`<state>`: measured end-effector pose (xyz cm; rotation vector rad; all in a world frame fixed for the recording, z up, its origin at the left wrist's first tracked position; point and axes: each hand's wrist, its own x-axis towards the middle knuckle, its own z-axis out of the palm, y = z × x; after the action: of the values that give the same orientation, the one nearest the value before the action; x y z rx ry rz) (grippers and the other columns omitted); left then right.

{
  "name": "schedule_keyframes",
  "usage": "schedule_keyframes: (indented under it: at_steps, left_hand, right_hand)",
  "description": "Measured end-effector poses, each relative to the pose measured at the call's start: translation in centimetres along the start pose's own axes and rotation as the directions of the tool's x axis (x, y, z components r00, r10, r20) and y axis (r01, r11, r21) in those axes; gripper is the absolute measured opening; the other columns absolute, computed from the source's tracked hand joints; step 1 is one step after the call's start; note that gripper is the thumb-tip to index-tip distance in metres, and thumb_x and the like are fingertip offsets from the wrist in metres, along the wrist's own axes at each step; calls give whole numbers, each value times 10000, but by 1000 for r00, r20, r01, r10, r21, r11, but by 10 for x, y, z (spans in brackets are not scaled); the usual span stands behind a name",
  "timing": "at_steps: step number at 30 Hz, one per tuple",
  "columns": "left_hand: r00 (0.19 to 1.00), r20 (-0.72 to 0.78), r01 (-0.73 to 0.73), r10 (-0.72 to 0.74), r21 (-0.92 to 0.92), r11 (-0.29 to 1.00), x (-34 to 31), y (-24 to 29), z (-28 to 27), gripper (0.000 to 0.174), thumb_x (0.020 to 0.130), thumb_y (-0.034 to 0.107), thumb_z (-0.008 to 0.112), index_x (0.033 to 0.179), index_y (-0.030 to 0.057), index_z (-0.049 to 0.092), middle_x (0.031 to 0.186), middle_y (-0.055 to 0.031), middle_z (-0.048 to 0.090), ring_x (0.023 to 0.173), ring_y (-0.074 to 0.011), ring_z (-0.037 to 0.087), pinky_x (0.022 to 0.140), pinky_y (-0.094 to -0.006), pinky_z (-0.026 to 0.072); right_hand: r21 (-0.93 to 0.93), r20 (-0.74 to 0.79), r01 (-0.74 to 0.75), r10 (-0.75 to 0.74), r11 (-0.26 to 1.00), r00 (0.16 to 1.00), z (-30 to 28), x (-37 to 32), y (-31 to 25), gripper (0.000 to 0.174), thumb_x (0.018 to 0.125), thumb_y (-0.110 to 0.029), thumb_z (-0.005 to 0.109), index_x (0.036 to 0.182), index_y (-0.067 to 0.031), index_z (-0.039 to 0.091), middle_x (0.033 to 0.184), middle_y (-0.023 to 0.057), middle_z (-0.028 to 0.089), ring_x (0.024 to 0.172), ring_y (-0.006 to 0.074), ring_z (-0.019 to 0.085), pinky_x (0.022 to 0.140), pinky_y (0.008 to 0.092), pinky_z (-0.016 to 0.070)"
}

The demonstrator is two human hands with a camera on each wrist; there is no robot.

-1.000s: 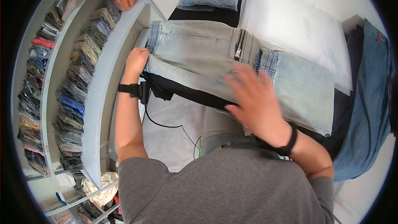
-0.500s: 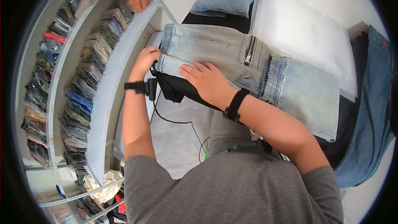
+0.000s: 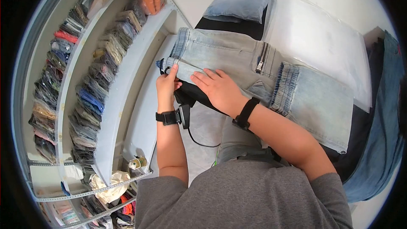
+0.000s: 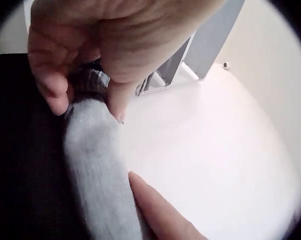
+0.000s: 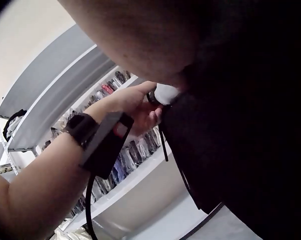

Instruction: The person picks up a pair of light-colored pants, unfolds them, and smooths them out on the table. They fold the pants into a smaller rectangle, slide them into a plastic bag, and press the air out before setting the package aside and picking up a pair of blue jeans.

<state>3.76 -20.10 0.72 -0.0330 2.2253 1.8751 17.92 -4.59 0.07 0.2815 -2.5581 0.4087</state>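
Light grey-blue denim pants (image 3: pixel 220 51) lie across the surface, their elastic end at the left and a zipper on the upper part. My left hand (image 3: pixel 166 85) pinches the near elastic edge, thumb on top and fingers beneath; in the left wrist view the left hand (image 4: pixel 115 45) is curled round the denim (image 4: pixel 100 165). My right hand (image 3: pixel 220 91) lies flat on the near strip of the denim, fingers spread. Black fabric (image 3: pixel 197 95) shows under that strip. Folded light denim (image 3: pixel 318 97) with an elastic band lies at the right.
Shelves (image 3: pixel 116 106) with rows of bagged clothes stand at the left. Behind the pants are a bagged blue garment (image 3: pixel 239 1) and clear plastic bags (image 3: pixel 313 38). Dark blue jeans (image 3: pixel 377 135) hang at the far right. A black cable (image 3: pixel 199 142) hangs below the left wrist.
My right hand has come left across the denim and now rests on it. My left hand has shifted from the elastic's end to its near edge, thumb now on top. The head view has moved.
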Motion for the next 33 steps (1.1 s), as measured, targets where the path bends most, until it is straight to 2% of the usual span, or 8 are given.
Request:
schedule_keyframes:
  at_steps: [9,17,19,21,23,28,31,33]
  left_hand:
    - [994,-100,0,49,439,898,17,24,20,487,687,394,717,636,-75,599,613,-114,593,496,-188,590,426,-282,459]
    - [986,-151,-61,64,25,998,23,14,36,330,711,245,678,825,-60,622,684,-68,576,495,-147,511,411,-288,377]
    - [984,-164,-43,62,118,992,17,30,37,342,710,230,679,885,-60,624,751,-86,613,585,-178,565,521,-311,450]
    - [851,-225,-453,475,146,880,12,46,42,386,705,238,686,922,-74,620,839,-122,650,735,-218,612,700,-333,482]
    - [826,-227,-457,516,266,849,-21,85,49,424,705,251,687,944,-91,614,917,-169,666,878,-247,619,837,-347,451]
    - [578,-70,-639,813,580,504,-96,135,93,432,671,260,738,921,-61,595,890,-237,648,783,-395,643,717,-402,504]
    - [460,37,-727,887,589,353,-133,149,124,450,657,233,748,976,-19,556,857,-216,645,786,-389,641,715,-416,509]
    - [419,78,-779,905,544,314,-148,148,137,450,644,184,761,1001,30,534,832,-193,639,830,-382,631,725,-401,516]
  right_hand:
    - [-99,-26,-28,26,995,999,-4,-5,-8,472,830,-93,475,1301,-94,466,1339,60,473,1226,247,457,1014,428,351]
    - [-343,135,-260,322,903,937,-89,-92,-40,507,852,-215,498,1318,-22,441,1398,181,393,1307,303,362,1084,443,251]
    - [-330,158,-212,275,920,948,-82,-105,-26,597,801,-230,589,1338,-33,415,1415,166,373,1315,288,352,1079,420,268]
    - [-323,178,-160,226,933,958,-75,-114,-21,703,750,-244,680,1357,-44,389,1432,151,353,1323,273,342,1074,396,284]
    - [-239,186,-239,286,941,940,-75,-109,-26,779,725,-289,713,1375,-50,357,1443,141,339,1333,252,327,1074,366,286]
    - [-226,140,-294,330,929,934,-74,-108,-30,763,699,-270,732,1345,-40,397,1439,146,338,1331,265,322,1071,380,290]
    - [-90,63,-248,254,965,965,-108,-104,-29,664,744,-240,720,1309,-23,448,1335,169,453,1226,281,452,992,360,383]
    - [625,213,-472,446,621,869,-164,-97,-32,527,828,-236,674,1267,-8,492,1184,173,564,1060,267,577,880,326,461]
